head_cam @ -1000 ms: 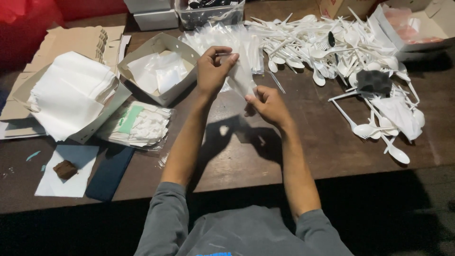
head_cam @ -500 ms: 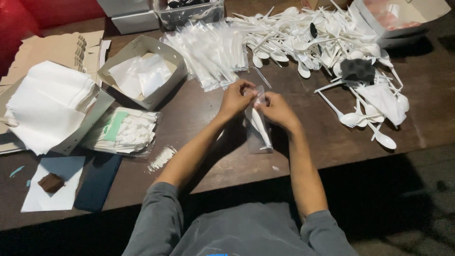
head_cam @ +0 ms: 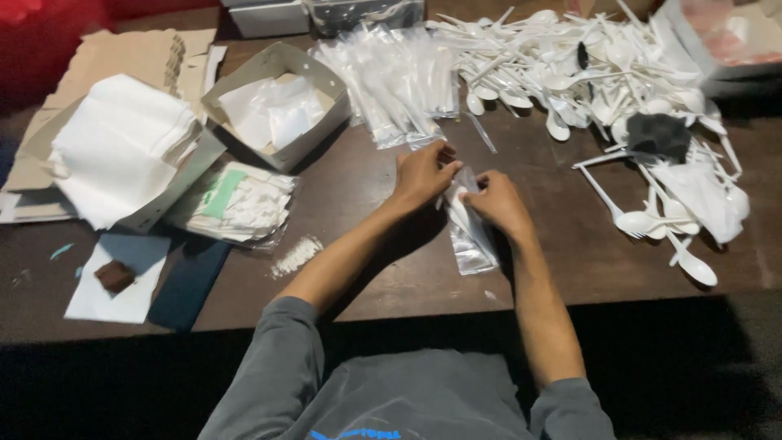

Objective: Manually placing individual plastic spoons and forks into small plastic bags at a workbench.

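Note:
My left hand [head_cam: 422, 173] and my right hand [head_cam: 495, 200] both pinch the top of a narrow clear plastic pouch [head_cam: 471, 232] with white plastic cutlery inside, held over the dark wooden table [head_cam: 383, 261]. The pouch's lower end rests on the tabletop. Just beyond my hands lies a stack of filled clear pouches [head_cam: 391, 77]. To the right spreads a heap of loose white plastic spoons and forks [head_cam: 603, 73].
A small open cardboard box [head_cam: 277, 102] of folded white sheets stands at the left, beside a pile of white napkins [head_cam: 118, 147] and a wrapped pack [head_cam: 236, 202]. A dark cloth [head_cam: 658, 134] lies in the cutlery. The table's near edge runs by my elbows.
My hands came down from the pouch stack toward me, bringing the pouch low over the table. Both hands now grip its top end, closer together than before.

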